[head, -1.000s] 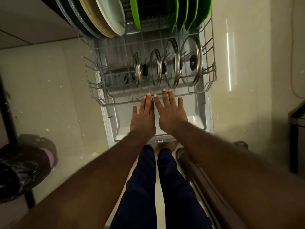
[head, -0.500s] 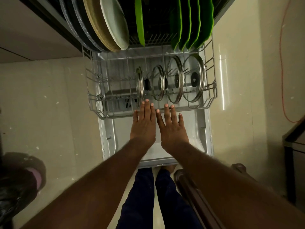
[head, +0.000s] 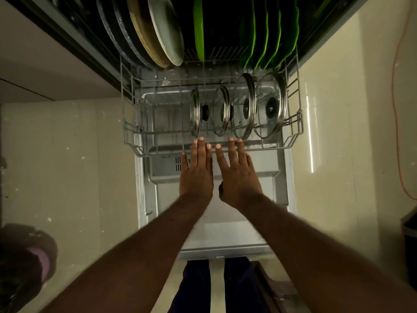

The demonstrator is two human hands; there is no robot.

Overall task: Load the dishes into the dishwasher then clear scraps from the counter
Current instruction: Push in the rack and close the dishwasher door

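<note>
Wire rack: four upright glass lids, green plates, perhaps dark pans behind.

no readable text, labels or numbers anywhere

Dim, glare streak right, edges perhaps warped

The left half of the rack lies open from above. Four upright lids crowd its right half, and plates block the rear.
</note>
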